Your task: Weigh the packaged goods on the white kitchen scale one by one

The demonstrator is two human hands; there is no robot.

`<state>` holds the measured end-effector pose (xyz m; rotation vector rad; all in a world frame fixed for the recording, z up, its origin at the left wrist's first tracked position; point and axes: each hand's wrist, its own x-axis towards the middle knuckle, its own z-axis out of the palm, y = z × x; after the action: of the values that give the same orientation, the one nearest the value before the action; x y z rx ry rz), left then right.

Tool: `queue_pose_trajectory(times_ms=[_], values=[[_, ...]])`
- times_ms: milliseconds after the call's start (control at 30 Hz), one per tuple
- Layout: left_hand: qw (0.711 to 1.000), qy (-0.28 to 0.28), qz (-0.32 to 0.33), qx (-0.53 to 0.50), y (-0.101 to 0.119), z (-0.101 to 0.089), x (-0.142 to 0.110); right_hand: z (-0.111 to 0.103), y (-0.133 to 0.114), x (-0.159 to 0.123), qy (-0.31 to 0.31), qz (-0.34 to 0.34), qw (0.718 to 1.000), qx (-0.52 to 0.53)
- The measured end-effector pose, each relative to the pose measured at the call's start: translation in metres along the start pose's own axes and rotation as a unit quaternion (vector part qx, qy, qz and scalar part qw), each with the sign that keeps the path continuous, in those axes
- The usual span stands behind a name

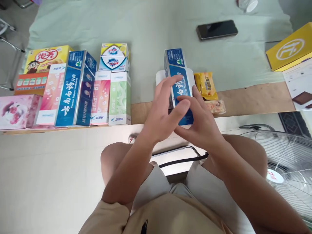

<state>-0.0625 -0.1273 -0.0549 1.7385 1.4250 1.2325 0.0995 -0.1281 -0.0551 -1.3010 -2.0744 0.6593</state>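
A blue toothpaste box (175, 61) lies lengthwise toward me at the table's front edge, on a white flat object (159, 76) that it mostly covers. Over the box's left side is my left hand (162, 112), its index finger reaching across the top and its thumb held apart. My right hand (201, 122) comes in from the right, fingers spread over the lower half of the box. Whether the fingertips press on the cardboard is not clear. Just right of the box are a yellow snack packet (207, 85) and a small clear-wrapped snack (215, 106).
Several boxes stand together at left, among them a larger blue toothpaste box (69, 87), a green box (120, 97) and a soap box (113, 57). A phone (216, 30) lies farther back. A yellow box (290, 48) is at right, a fan (287, 172) below.
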Motion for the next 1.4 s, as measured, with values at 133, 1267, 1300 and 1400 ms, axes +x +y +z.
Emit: queue_pose_trajectory(times_ms=[133,1267,1300,1400], values=[[0.992,-0.019,-0.057,-0.112,-0.016,0.001,0.005,-0.003,-0.009,0.0,-0.011,0.025,0.999,-0.023],[0.929,-0.138,-0.328,-0.099,0.087,0.289,0.169,-0.179,0.135,-0.043,0.209,0.299,0.928,-0.077],[0.928,-0.151,-0.329,-0.083,0.087,0.293,0.167,-0.184,0.139,-0.047,0.205,0.31,0.924,-0.087],[0.919,-0.174,-0.345,-0.077,0.09,0.304,0.163,-0.195,0.155,-0.057,0.183,0.333,0.92,-0.1]])
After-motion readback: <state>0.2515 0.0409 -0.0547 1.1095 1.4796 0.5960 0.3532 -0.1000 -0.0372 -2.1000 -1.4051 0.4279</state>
